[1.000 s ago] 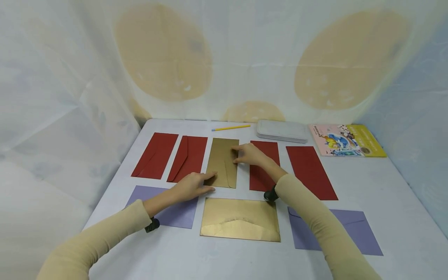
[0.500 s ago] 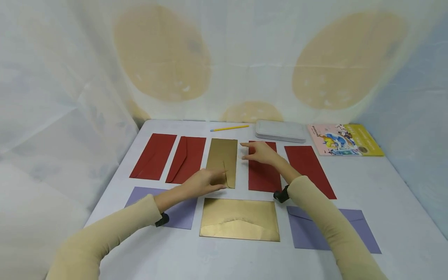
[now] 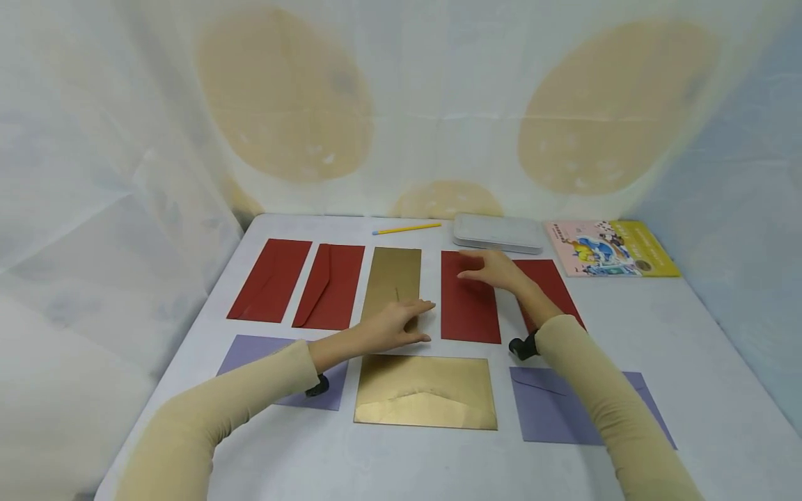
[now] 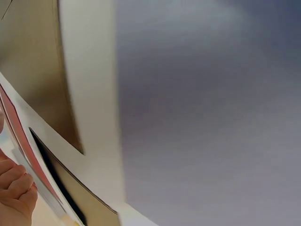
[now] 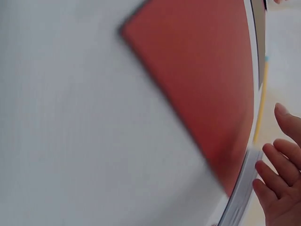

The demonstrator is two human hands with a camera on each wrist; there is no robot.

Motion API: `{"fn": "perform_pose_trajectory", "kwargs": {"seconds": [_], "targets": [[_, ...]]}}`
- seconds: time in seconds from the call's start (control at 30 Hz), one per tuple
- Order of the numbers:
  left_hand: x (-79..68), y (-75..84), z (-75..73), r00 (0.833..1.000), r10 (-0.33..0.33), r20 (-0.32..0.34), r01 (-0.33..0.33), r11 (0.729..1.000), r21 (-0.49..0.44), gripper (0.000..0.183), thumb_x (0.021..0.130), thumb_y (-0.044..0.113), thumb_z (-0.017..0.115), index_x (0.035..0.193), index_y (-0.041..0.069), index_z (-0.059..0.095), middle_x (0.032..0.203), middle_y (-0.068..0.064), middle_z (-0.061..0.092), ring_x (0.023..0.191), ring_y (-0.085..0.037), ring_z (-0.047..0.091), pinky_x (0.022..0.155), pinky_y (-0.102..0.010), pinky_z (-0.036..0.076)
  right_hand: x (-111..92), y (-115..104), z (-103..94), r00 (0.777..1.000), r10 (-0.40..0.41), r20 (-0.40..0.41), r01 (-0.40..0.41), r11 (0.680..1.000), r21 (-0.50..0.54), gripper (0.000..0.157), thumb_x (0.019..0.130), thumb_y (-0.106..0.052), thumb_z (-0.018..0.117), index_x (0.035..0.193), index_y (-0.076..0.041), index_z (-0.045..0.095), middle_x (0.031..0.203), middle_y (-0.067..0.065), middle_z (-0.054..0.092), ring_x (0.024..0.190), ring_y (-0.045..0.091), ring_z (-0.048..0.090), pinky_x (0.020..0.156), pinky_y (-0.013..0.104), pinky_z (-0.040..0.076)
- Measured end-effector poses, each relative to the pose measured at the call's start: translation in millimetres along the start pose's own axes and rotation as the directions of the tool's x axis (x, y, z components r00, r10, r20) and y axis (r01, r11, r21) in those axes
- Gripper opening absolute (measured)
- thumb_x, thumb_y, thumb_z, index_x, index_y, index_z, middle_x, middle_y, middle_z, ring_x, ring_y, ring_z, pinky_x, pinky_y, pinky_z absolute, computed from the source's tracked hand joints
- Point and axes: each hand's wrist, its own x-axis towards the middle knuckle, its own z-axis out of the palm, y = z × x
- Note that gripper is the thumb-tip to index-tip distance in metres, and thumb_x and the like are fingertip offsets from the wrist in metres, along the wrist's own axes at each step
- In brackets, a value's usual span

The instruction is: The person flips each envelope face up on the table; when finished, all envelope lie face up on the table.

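My left hand (image 3: pixel 395 327) reaches over the lower part of the upright gold envelope (image 3: pixel 393 268), its fingers spread and holding nothing. That hand covers the envelope's lower left portion. My right hand (image 3: pixel 491 269) is over the upper part of a red envelope (image 3: pixel 466 306), thumb and fingers parted with nothing between them. In the right wrist view the same hand (image 5: pixel 282 179) shows relaxed fingers. Below the left hand lies a wide gold envelope (image 3: pixel 426 390) with a creased flap. A second red envelope (image 3: pixel 545 278) is partly hidden behind the right forearm.
Two more red envelopes (image 3: pixel 271 278) lie side by side at the left. Purple envelopes (image 3: pixel 545 410) flank the wide gold one, both partly under the sleeves. Along the back are a yellow pencil (image 3: pixel 407 228), a pale flat case (image 3: pixel 497 233) and a colourful book (image 3: pixel 608 250).
Both hands have moved right. My right hand has left the gold envelope's right edge and come over the red one; my left has crossed over the gold envelope.
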Motion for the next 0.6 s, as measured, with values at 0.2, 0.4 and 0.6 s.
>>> {"fn": "perform_pose_trajectory", "kwargs": {"seconds": [0.2, 0.4, 0.6], "targets": [[18.8, 8.7, 3.6, 0.998, -0.022, 0.055, 0.020, 0.999, 0.031, 0.067, 0.088, 0.037, 0.071, 0.141, 0.003, 0.048, 0.138, -0.014, 0.053, 0.125, -0.027, 0.051, 0.101, -0.036, 0.042, -5, 17, -13.8, 0.994, 0.106, -0.018, -0.106, 0.994, -0.013, 0.066, 0.088, -0.031, 0.071, 0.143, -0.005, 0.046, 0.144, 0.024, 0.043, 0.134, 0.042, 0.034, 0.105, 0.059, 0.031], [34.5, 6.5, 13.1, 0.996, -0.025, 0.086, 0.017, 0.996, 0.088, 0.069, 0.087, 0.037, 0.072, 0.140, -0.001, 0.047, 0.140, -0.015, 0.051, 0.129, -0.027, 0.048, 0.106, -0.039, 0.037, -7, 32, -21.7, 0.990, 0.142, -0.013, -0.142, 0.990, -0.003, 0.068, 0.088, -0.029, 0.072, 0.143, 0.000, 0.044, 0.144, 0.027, 0.041, 0.132, 0.043, 0.037, 0.103, 0.056, 0.034], [42.3, 4.5, 20.1, 0.992, -0.073, 0.102, 0.061, 0.992, 0.112, 0.079, 0.085, 0.045, 0.072, 0.142, -0.001, 0.044, 0.143, -0.015, 0.048, 0.130, -0.029, 0.046, 0.107, -0.039, 0.036, -4, 40, -22.9, 0.992, 0.125, -0.010, -0.125, 0.991, -0.037, 0.068, 0.088, -0.029, 0.072, 0.142, 0.002, 0.044, 0.142, 0.027, 0.042, 0.129, 0.043, 0.041, 0.100, 0.055, 0.038]]}}
